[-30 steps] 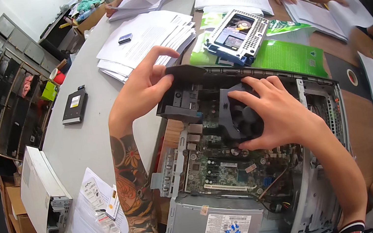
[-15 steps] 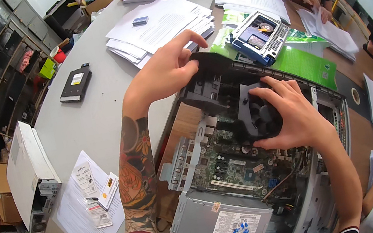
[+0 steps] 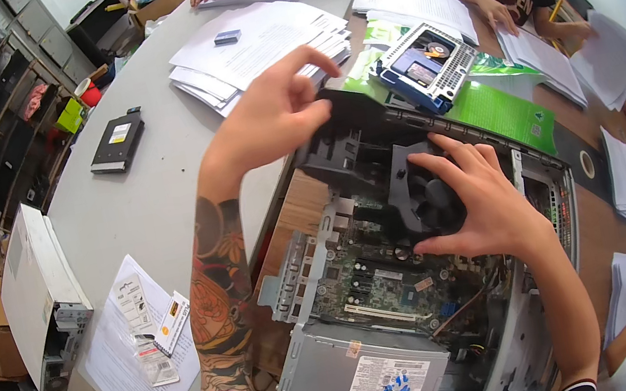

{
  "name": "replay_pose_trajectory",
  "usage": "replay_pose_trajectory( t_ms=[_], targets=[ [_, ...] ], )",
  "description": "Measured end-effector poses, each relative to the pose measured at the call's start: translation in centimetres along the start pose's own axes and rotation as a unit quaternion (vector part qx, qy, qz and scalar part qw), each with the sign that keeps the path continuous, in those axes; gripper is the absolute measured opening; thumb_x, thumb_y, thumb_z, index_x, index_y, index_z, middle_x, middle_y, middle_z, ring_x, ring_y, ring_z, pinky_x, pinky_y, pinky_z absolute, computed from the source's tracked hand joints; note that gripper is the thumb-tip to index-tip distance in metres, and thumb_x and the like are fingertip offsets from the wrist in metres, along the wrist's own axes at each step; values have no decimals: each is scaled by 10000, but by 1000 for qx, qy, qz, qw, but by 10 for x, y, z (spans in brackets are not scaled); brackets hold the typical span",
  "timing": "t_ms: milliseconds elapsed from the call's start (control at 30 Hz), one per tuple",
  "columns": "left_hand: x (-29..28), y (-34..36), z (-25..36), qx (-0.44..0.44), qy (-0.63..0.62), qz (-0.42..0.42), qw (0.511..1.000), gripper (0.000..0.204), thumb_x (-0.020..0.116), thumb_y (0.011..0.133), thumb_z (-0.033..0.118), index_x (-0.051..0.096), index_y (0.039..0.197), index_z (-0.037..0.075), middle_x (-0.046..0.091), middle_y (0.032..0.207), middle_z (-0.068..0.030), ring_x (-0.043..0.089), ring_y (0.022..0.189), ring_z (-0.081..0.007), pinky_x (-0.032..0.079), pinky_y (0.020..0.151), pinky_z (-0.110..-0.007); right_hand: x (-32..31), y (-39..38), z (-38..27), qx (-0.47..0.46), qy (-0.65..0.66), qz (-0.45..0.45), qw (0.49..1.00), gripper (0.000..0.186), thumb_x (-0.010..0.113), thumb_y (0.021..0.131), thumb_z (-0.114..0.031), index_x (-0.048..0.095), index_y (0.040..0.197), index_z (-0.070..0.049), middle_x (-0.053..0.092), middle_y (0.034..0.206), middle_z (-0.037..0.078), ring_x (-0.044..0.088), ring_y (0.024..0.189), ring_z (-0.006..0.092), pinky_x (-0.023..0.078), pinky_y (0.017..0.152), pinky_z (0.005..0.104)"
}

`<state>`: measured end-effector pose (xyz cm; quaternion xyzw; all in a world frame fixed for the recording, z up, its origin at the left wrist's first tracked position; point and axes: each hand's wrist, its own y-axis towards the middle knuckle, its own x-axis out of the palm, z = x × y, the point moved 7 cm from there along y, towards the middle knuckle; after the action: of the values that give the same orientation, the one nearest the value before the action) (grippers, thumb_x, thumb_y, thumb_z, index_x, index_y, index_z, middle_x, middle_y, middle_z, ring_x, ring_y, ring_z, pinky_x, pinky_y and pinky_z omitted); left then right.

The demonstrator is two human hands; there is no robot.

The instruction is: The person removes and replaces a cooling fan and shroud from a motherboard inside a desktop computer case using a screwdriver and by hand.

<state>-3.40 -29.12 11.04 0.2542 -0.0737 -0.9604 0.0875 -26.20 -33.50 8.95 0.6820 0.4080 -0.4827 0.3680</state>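
Observation:
An opened desktop computer case [image 3: 479, 380] lies tilted in front of me, with its green motherboard [image 3: 384, 288] and grey power supply [image 3: 318, 366] exposed. My right hand [image 3: 490, 202] is wrapped round a black cooling fan [image 3: 436, 203] over the far part of the board, thumb at its near edge and fingers across its far side. At the far left corner of the case, my left hand [image 3: 266, 120] has its thumb and curled fingers at the edge of a raised black plastic piece [image 3: 352, 109]. The index finger arches above that piece. Its contact with the fingertips is partly hidden.
Beyond the case, a drive in a blue-edged caddy [image 3: 424, 67] rests over green packaging [image 3: 504, 116]. A paper stack [image 3: 253, 47] and an optical drive [image 3: 117, 144] lie on the grey table. Left stands a white computer case [image 3: 36, 286]. Other people handle papers across the table.
The whole view has shifted slightly, so things sit a little further left. Both hands keep nearly the same grips. At right, a person's hand has lifted some sheets.

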Motion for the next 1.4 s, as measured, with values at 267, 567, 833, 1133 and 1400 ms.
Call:
replay_pose_trajectory(
  t_ms=[267,567,833,1133,1400],
  targets=[
    [-7,-4,-13,-57,45,-9,997,328,599,888,33,548,1205,100,483,708,59,458,682,-36,363,633,-213,-36,-8,25,35,60,66,995,668,807,752,-428,594,1255,-44,577,1249,204,558,1146,367,440,992,429],
    [3,2,-10,-43,1,-43,998,349,485,864,-38,524,1198,56,584,839,2,550,817,-46,449,745,-208,-28,-11,44,143,-92,98,981,281,698,835,-269,619,799,-2,593,803,151,636,800,323,507,703,431],
    [3,3,-17,-28,-20,-27,999,319,515,875,-38,540,1179,56,485,737,36,472,712,-39,392,652,-211,-16,-10,53,151,-82,73,982,442,645,810,-375,651,599,15,627,615,170,631,625,354,508,625,431],
    [-2,-1,3,-2,-2,6,1000,289,614,875,-2,560,1152,59,465,693,58,419,653,-11,332,600,-184,-13,-11,53,134,-47,77,987,403,626,779,-303,618,552,30,583,552,188,584,571,379,497,668,431],
    [0,-1,8,-8,-28,-4,1000,365,674,835,75,573,1185,58,488,755,54,461,721,-13,337,602,-177,-10,-11,52,102,-30,67,992,353,616,783,-247,621,568,33,591,570,218,588,569,395,499,680,449]
  ],
)
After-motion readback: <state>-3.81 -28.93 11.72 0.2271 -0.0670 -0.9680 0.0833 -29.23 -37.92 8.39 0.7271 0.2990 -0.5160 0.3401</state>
